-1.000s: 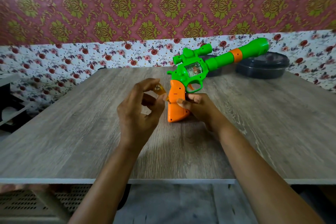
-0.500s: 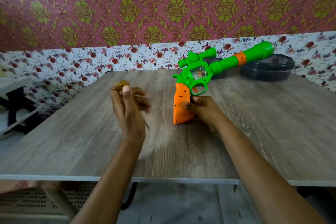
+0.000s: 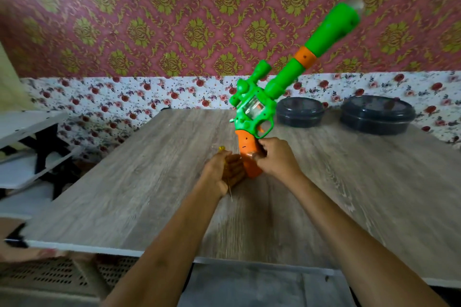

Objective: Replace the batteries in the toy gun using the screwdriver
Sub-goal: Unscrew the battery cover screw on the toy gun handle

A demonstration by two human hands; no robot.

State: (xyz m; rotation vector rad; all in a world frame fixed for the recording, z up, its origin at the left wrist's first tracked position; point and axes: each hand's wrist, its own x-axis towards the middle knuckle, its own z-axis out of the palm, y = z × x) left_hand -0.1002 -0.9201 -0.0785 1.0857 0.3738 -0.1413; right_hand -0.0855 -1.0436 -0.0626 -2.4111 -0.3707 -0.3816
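Two round, dark containers sit along the far edge of the tabletop [image 3: 149,182], toward its far right corner. The left container [image 3: 300,113] is the smaller and the right container [image 3: 376,116] the wider. Both are low, smooth and closed with lids, so their contents cannot be seen.

The toy gun [image 3: 252,112] stands almost upright near the middle of the tabletop, with its butt down and its long barrel slanting up and to the right, over the left container. The right grip [image 3: 277,159] is clenched round the orange handle from the right side, fingers wrapped just below the trigger guard. Whether the butt touches the tabletop cannot be told.

The left grip [image 3: 222,172] is curled round the screwdriver [image 3: 230,193] and lies just beside the handle on its left, the fingers against the orange plastic. The tool's yellow, see-through top shows above the knuckles. Its thin metal shaft sticks out below the palm, pointing toward the near edge.

The gun is glossy moulded plastic. It has a bright green body with a knobbly sight on top, a clear window in the side, an orange ring round the barrel and a pale tip at the muzzle. The orange handle has small dark holes in its face. The tabletop is grey wood-grain board with a white edge. The picture is slightly blurred.
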